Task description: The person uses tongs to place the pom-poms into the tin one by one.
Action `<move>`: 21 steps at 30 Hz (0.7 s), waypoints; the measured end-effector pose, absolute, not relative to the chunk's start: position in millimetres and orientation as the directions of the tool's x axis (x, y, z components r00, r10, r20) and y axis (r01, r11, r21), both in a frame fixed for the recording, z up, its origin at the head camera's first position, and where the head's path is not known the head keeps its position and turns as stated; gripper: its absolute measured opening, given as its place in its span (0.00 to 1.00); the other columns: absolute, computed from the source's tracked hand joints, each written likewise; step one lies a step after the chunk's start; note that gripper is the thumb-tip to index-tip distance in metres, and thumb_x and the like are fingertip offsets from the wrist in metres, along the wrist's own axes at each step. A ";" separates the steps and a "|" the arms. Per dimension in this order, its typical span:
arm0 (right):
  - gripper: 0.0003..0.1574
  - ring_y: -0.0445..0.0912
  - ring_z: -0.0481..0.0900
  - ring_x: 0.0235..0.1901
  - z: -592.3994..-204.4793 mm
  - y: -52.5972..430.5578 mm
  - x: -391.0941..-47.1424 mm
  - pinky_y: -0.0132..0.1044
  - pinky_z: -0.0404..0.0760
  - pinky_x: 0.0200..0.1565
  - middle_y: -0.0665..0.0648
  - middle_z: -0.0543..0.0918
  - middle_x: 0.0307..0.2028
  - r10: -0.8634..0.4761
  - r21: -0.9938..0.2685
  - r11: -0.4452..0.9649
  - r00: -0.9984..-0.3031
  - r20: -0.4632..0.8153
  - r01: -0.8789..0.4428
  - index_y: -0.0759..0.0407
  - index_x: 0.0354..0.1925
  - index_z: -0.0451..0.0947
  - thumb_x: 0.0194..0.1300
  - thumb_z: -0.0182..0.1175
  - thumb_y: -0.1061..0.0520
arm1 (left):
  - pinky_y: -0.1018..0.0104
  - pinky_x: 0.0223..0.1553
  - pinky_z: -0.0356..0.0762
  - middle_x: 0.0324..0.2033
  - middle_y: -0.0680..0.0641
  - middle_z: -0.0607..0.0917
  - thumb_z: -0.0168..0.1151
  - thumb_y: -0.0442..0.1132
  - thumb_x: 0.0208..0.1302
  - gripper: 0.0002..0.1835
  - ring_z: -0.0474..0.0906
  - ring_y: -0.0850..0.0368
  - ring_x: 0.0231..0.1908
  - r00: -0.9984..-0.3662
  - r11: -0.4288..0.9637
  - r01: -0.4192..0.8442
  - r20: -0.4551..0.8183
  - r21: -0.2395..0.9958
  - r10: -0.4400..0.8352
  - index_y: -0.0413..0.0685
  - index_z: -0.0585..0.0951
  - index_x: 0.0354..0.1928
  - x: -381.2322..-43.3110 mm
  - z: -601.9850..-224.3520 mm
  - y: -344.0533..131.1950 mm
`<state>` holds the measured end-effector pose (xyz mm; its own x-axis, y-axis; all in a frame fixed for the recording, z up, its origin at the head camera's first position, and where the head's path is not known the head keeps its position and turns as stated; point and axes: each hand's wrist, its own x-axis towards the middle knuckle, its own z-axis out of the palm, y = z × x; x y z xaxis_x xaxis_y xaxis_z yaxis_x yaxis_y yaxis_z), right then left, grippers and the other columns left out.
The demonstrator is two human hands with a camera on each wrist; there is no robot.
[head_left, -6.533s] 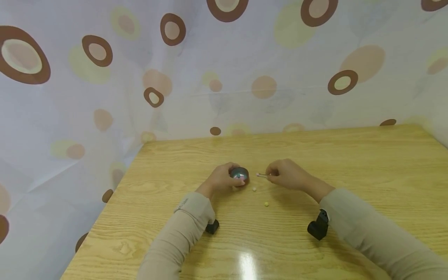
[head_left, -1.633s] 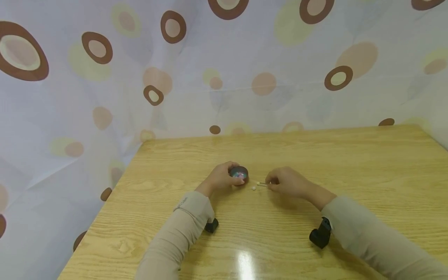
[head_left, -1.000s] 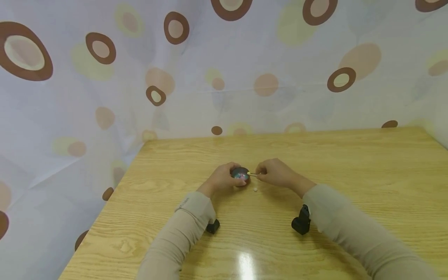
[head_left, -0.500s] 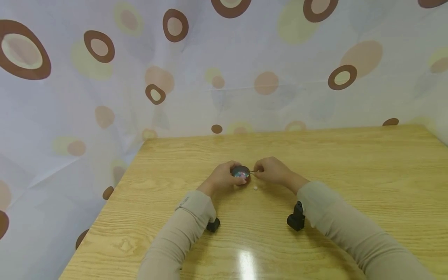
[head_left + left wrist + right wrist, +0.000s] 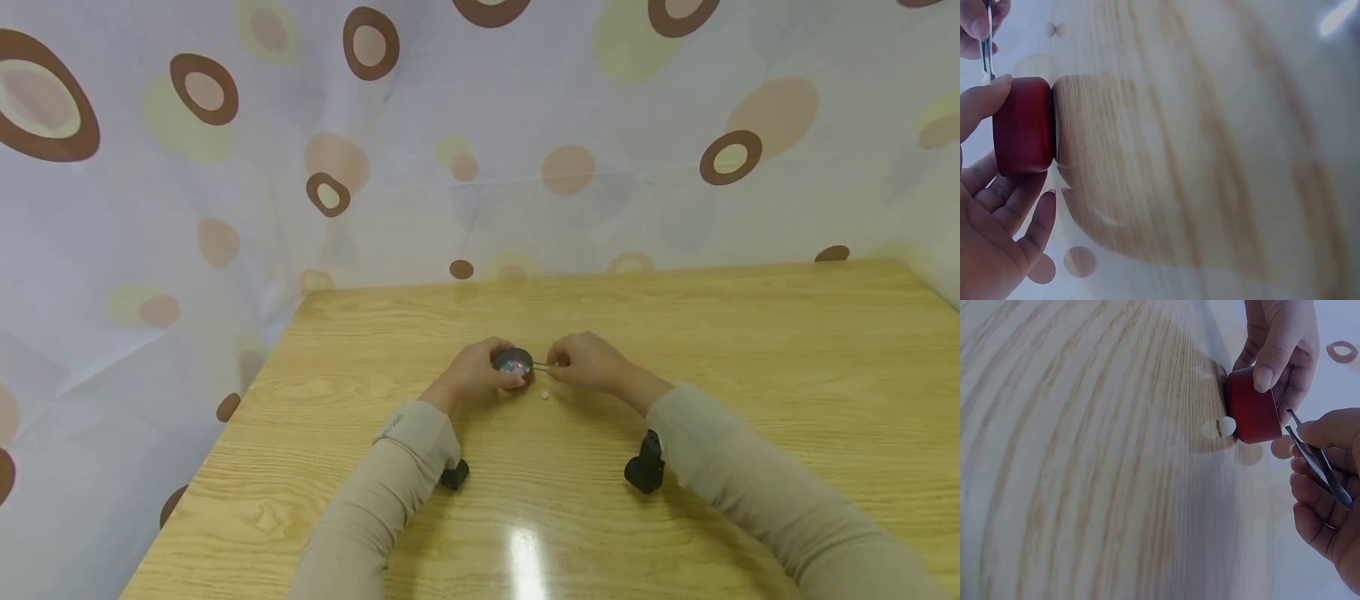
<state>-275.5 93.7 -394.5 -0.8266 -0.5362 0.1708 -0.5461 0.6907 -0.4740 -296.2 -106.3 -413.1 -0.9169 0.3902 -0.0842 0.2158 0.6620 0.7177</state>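
Note:
A small round metal bowl (image 5: 514,362), red outside in the wrist views, stands on the wooden table with small coloured bits inside. My left hand (image 5: 476,371) holds it from the left, thumb at the near side of the rim and fingers round the far side. My right hand (image 5: 588,362) pinches a pair of metal tweezers (image 5: 1339,491) just right of the bowl. Their tips are spread apart at the rim, with nothing visible between them in the right wrist view. One white bead (image 5: 1227,425) lies on the table close to the bowl's near right side.
The wooden table (image 5: 675,325) reaches back to a hanging sheet (image 5: 510,225) with a pattern of brown and yellow rounds. A black wrist camera (image 5: 647,467) hangs below the right cuff, and another (image 5: 454,475) below the left.
The tweezers took the yellow bead from the table and carried it left to the bowl. Now it is gone from the tips, which have drawn back slightly to the rim. The left hand stayed put.

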 end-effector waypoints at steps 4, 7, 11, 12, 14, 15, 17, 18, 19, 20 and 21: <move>0.08 0.42 0.68 0.23 -394.6 98.9 -273.7 0.35 0.69 0.28 0.50 0.75 0.22 -0.537 -0.465 0.699 -0.828 0.162 -0.544 0.65 0.31 0.78 0.53 0.57 0.61 | 0.65 0.47 0.65 0.45 0.49 0.74 0.66 0.47 0.45 0.32 0.70 0.57 0.45 -0.918 0.669 0.216 -0.085 0.711 0.387 0.46 0.68 0.53 -296.7 -412.6 -105.7; 0.07 0.41 0.67 0.22 -395.7 103.8 -271.5 0.34 0.68 0.27 0.49 0.74 0.21 -0.543 -0.460 0.700 -0.826 0.155 -0.546 0.65 0.31 0.78 0.53 0.57 0.61 | 0.65 0.47 0.65 0.46 0.48 0.74 0.67 0.47 0.45 0.33 0.70 0.56 0.45 -0.916 0.672 0.233 -0.072 0.703 0.394 0.46 0.68 0.54 -296.9 -412.7 -105.4; 0.06 0.41 0.67 0.23 -398.3 109.1 -267.9 0.34 0.68 0.27 0.49 0.74 0.21 -0.555 -0.473 0.691 -0.820 0.138 -0.547 0.64 0.31 0.78 0.53 0.56 0.62 | 0.65 0.47 0.65 0.46 0.47 0.74 0.67 0.47 0.45 0.33 0.69 0.56 0.45 -0.916 0.677 0.250 -0.057 0.692 0.397 0.45 0.68 0.54 -296.5 -412.8 -105.2; 0.06 0.41 0.67 0.23 -399.4 109.9 -267.2 0.34 0.68 0.27 0.49 0.74 0.21 -0.556 -0.476 0.690 -0.820 0.133 -0.545 0.64 0.30 0.78 0.53 0.56 0.62 | 0.65 0.47 0.65 0.46 0.48 0.74 0.67 0.47 0.45 0.33 0.70 0.56 0.45 -0.917 0.678 0.250 -0.056 0.691 0.395 0.45 0.68 0.54 -296.5 -413.0 -105.2; 0.05 0.41 0.67 0.22 -401.4 110.9 -266.0 0.34 0.68 0.26 0.49 0.73 0.20 -0.558 -0.484 0.688 -0.820 0.124 -0.541 0.63 0.29 0.78 0.52 0.56 0.63 | 0.65 0.46 0.65 0.46 0.48 0.74 0.67 0.47 0.45 0.33 0.70 0.57 0.45 -0.918 0.679 0.247 -0.058 0.691 0.393 0.45 0.68 0.54 -296.1 -413.1 -105.3; 0.05 0.41 0.67 0.22 -402.6 111.2 -265.4 0.34 0.68 0.26 0.49 0.73 0.20 -0.559 -0.486 0.687 -0.820 0.120 -0.540 0.63 0.29 0.78 0.52 0.56 0.63 | 0.65 0.46 0.66 0.45 0.48 0.74 0.67 0.47 0.45 0.33 0.70 0.57 0.44 -0.918 0.679 0.247 -0.058 0.691 0.393 0.45 0.68 0.54 -296.0 -413.2 -105.4; 0.05 0.41 0.66 0.21 -404.7 111.4 -263.7 0.33 0.68 0.26 0.49 0.73 0.20 -0.560 -0.497 0.685 -0.822 0.109 -0.532 0.62 0.28 0.78 0.52 0.56 0.63 | 0.65 0.46 0.66 0.45 0.47 0.74 0.67 0.47 0.45 0.33 0.70 0.56 0.44 -0.918 0.679 0.247 -0.057 0.692 0.393 0.45 0.68 0.54 -295.8 -413.5 -105.5; 0.04 0.41 0.66 0.21 -405.5 111.4 -262.7 0.33 0.68 0.25 0.49 0.73 0.20 -0.561 -0.501 0.684 -0.821 0.102 -0.530 0.62 0.28 0.78 0.52 0.56 0.63 | 0.65 0.46 0.66 0.45 0.47 0.75 0.67 0.47 0.45 0.33 0.70 0.56 0.44 -0.918 0.678 0.245 -0.058 0.693 0.391 0.45 0.68 0.54 -295.7 -413.4 -105.3; 0.04 0.41 0.67 0.21 -406.2 111.4 -261.9 0.34 0.68 0.26 0.49 0.73 0.20 -0.565 -0.507 0.681 -0.820 0.096 -0.528 0.62 0.28 0.77 0.52 0.56 0.63 | 0.65 0.46 0.66 0.45 0.47 0.74 0.67 0.47 0.45 0.33 0.70 0.56 0.44 -0.919 0.678 0.243 -0.060 0.694 0.390 0.45 0.68 0.54 -295.3 -413.2 -105.1; 0.04 0.41 0.67 0.22 -407.0 111.2 -261.0 0.34 0.68 0.26 0.49 0.73 0.21 -0.565 -0.512 0.680 -0.820 0.090 -0.525 0.62 0.28 0.77 0.52 0.56 0.63 | 0.65 0.46 0.66 0.45 0.47 0.74 0.67 0.47 0.45 0.33 0.70 0.56 0.44 -0.919 0.678 0.242 -0.060 0.694 0.390 0.44 0.68 0.54 -295.2 -413.1 -104.9; 0.04 0.41 0.67 0.22 -407.8 110.9 -260.2 0.34 0.68 0.27 0.49 0.74 0.21 -0.567 -0.516 0.679 -0.820 0.085 -0.523 0.62 0.27 0.77 0.51 0.56 0.63 | 0.65 0.46 0.66 0.45 0.47 0.74 0.67 0.46 0.45 0.33 0.70 0.57 0.44 -0.920 0.677 0.239 -0.061 0.696 0.387 0.45 0.68 0.54 -295.1 -413.0 -104.7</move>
<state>-260.2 110.9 -407.8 -0.8196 -0.5665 0.0850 -0.5227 0.6788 -0.5158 -295.1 -104.7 -413.0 -0.9199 0.3875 -0.0608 0.2393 0.6772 0.6958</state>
